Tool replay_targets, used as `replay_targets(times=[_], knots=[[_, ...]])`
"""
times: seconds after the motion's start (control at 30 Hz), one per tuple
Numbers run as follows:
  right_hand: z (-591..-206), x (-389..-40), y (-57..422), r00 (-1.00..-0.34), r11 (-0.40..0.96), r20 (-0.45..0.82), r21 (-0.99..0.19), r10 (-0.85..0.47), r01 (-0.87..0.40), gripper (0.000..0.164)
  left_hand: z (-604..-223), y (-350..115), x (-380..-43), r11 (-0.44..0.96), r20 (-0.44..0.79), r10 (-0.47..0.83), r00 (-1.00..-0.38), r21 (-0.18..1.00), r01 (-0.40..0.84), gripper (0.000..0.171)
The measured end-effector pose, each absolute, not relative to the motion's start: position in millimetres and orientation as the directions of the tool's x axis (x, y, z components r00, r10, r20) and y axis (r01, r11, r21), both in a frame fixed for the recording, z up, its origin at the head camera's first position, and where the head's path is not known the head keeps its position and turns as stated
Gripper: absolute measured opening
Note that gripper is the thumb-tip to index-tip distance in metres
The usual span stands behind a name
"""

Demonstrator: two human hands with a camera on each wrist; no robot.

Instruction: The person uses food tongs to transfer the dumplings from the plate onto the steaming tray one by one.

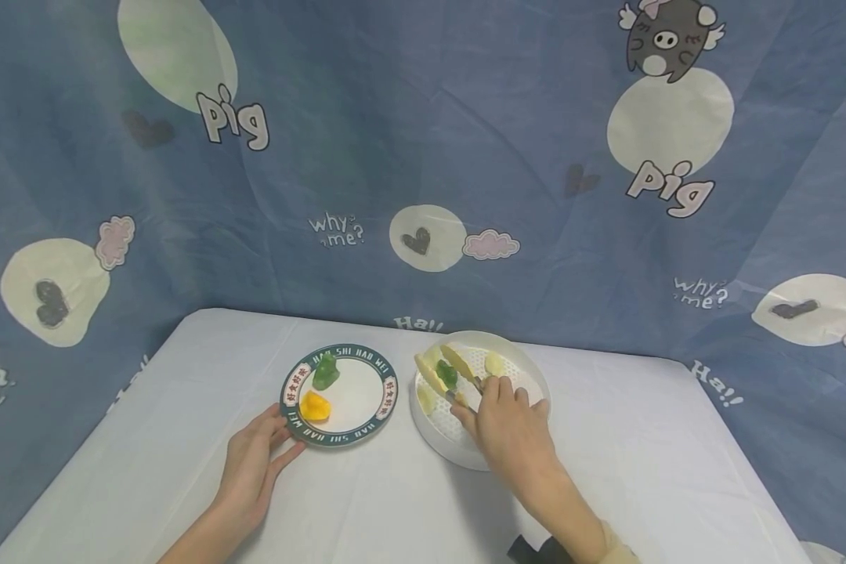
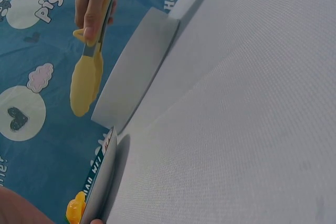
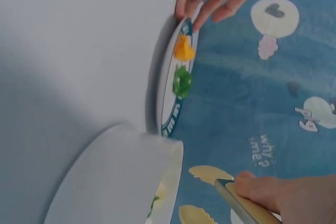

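Note:
My right hand (image 1: pixel 511 423) grips a pair of yellow-tipped tongs (image 2: pixel 86 82) above a round white basket (image 1: pixel 458 454) with a perforated bottom. The tongs' two tips stand apart, with nothing held between them in the right wrist view. Inside the basket lie a green piece (image 1: pixel 446 374) and several pale yellow pieces (image 1: pixel 494 363). My left hand (image 1: pixel 250 458) holds the near-left rim of a green-bordered plate (image 1: pixel 356 440), fingers and thumb at its edge. On that plate sit a green piece (image 1: pixel 326 371), perhaps pepper, and an orange-yellow piece (image 1: pixel 315 406).
A white cloth covers the table (image 1: pixel 366 509), and plate and basket stand side by side on it. Behind rises a blue printed curtain (image 1: pixel 366 157). Something black (image 1: pixel 536 551) shows by the right forearm at the bottom edge.

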State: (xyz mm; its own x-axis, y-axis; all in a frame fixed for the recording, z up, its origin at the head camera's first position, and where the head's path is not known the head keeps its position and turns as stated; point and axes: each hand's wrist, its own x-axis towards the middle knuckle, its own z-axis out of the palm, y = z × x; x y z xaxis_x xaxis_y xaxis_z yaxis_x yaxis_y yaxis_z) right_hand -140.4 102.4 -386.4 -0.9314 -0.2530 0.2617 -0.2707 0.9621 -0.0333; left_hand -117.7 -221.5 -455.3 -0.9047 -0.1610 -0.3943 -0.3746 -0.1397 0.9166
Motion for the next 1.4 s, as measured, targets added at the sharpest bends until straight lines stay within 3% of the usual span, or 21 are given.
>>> replay_targets(times=[0.87,1.4], knots=[[-396,-123,54,-0.884,0.932,0.299,0.061,-0.36,-0.358,0.056,-454,-219,-118,-0.113,-0.394,-0.168,-0.903,0.918,-0.38,0.069],[-393,-117,29,-0.892,0.916,0.211,0.061,-0.399,-0.396,0.06,-454,-218,-117,-0.11,-0.386,-0.171,-0.906,0.922,-0.372,0.069]])
